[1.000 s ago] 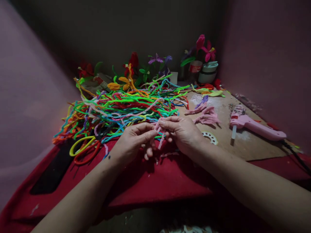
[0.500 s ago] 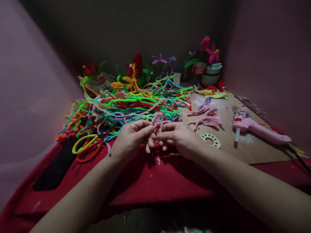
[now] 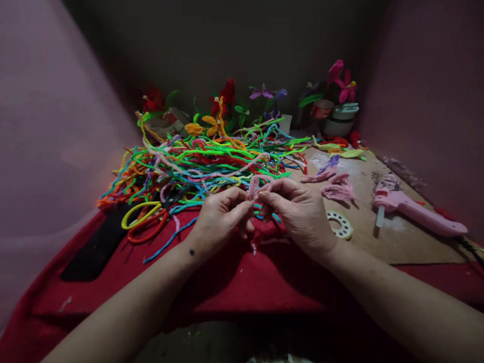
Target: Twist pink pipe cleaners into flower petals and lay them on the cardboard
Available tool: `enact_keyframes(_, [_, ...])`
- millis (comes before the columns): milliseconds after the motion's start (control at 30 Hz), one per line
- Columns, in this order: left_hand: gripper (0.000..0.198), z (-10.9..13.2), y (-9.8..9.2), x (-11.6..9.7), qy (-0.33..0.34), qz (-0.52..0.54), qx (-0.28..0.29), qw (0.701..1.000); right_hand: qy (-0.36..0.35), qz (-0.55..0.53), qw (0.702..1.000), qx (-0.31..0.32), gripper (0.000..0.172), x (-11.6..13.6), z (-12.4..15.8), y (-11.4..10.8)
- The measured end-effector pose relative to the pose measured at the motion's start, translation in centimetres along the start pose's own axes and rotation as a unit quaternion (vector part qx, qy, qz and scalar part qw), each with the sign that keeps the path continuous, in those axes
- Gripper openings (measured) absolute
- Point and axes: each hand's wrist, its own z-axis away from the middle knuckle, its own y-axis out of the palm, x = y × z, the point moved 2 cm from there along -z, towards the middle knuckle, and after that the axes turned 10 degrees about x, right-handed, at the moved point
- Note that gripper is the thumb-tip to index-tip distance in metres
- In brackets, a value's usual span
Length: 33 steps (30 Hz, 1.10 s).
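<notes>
Both hands meet over the front of the red cloth (image 3: 234,282), pinching a looped pink pipe cleaner (image 3: 254,185). My left hand (image 3: 223,217) grips its lower left part between thumb and fingers. On the other side, my right hand (image 3: 298,212) pinches the bent right part. The loop stands up above the fingertips; its lower ends are hidden by the hands. Just behind lies a tangled heap of colourful pipe cleaners (image 3: 212,156). Finished-looking pink petal pieces (image 3: 338,187) rest on the cardboard right of my right hand.
Scissors (image 3: 145,222) with yellow and red handles lie left, beside a black flat object (image 3: 91,252). On the cardboard (image 3: 363,247) are a pink glue gun (image 3: 419,206) and a white ring with holes (image 3: 340,225). Pipe-cleaner flowers (image 3: 215,123) and a lidded jar (image 3: 341,120) stand behind.
The right hand has turned and risen slightly, and the pink loop now bends out to the right. The whole view has shifted, so things appear further right.
</notes>
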Motion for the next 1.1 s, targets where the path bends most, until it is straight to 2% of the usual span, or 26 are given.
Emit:
enact_keyframes(200, [0.012,0.32,0.42,0.05,-0.014,0.03,0.026,0.999,-0.022,0.098,0.995,-0.011,0.01,-0.41,0.16,-0.11])
enact_keyframes(333, [0.013,0.48,0.37,-0.06,-0.012,0.041,0.014,0.999,-0.025,0.123,0.992,-0.007,0.007,-0.61,-0.01,-0.12])
enact_keyframes(600, [0.015,0.49,0.26,-0.22,0.007,0.047,-0.014,0.999,-0.006,0.236,0.972,0.016,0.028,0.04,0.31,0.04])
enact_keyframes(800, [0.015,0.28,0.2,0.14,0.028,0.083,0.004,0.996,0.037,0.193,0.98,0.02,0.03,-0.3,0.27,-0.06])
enact_keyframes(1100, [0.017,0.28,0.33,0.03,0.023,0.081,-0.001,0.996,0.033,0.179,0.982,0.044,0.027,-0.39,0.29,0.21])
